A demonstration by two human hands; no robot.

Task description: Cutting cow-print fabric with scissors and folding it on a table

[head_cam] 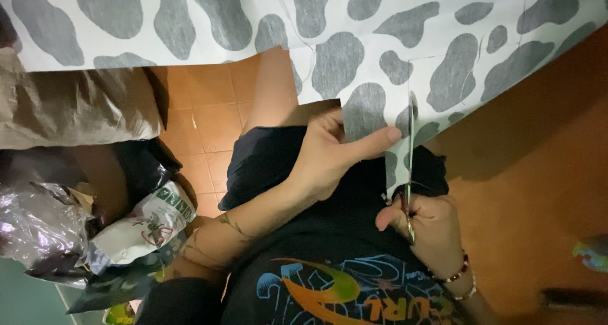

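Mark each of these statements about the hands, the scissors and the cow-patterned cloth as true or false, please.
1. The right hand holds metal scissors. True.
2. The white fabric with grey cow-like patches is plain red. False: it is white with grey blotches.
3. The left hand pinches the fabric edge beside the blades. True.
4. The right wrist is bare. False: it wears a beaded bracelet.
5. The floor is orange tile. True.

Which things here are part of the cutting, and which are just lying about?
In use: scissors in the right hand; grey-patched white fabric, held by the left hand.
Lying about: brown paper bag; white printed bag; clear plastic wrap.
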